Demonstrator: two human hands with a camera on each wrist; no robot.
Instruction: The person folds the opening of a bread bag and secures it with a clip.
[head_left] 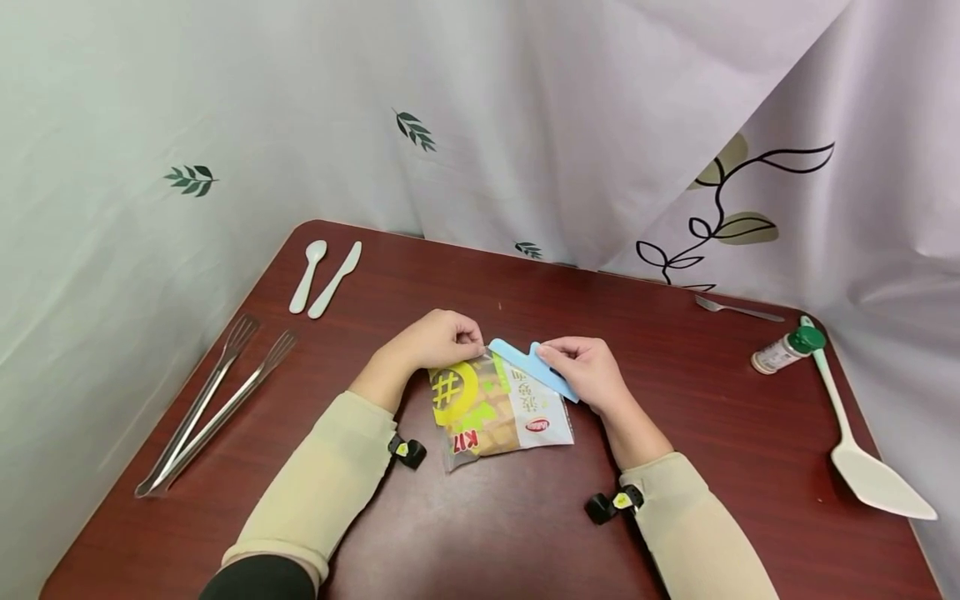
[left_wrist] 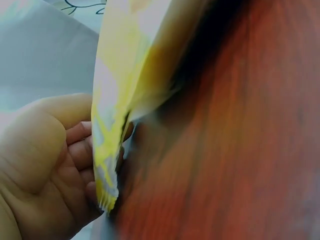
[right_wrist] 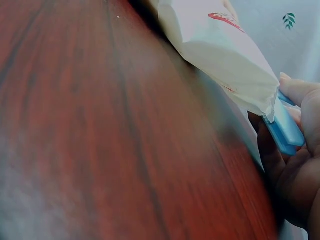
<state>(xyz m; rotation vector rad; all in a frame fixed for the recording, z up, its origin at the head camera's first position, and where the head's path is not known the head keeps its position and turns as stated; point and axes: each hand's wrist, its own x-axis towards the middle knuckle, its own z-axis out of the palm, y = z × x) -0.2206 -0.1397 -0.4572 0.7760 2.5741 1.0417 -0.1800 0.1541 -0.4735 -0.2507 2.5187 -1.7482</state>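
Note:
A snack bag [head_left: 487,408] with yellow, green and white printing lies at the middle of the table, partly see-through with tan pieces inside. My left hand [head_left: 438,337] pinches its upper left edge; in the left wrist view the bag's crimped edge [left_wrist: 107,185] passes between thumb and fingers. A light blue bag clip [head_left: 534,367] lies slantwise along the bag's top right edge. My right hand [head_left: 588,371] grips the clip by its handle. In the right wrist view the clip's bars [right_wrist: 286,127] stand at the bag's white corner.
Metal tongs [head_left: 210,400] lie at the left, with a white spoon [head_left: 306,279] and white knife [head_left: 335,279] behind. At the right are a fork [head_left: 738,312], a green-capped shaker bottle [head_left: 780,354] and a pale spatula [head_left: 862,467]. A curtain [head_left: 487,125] hangs behind the table.

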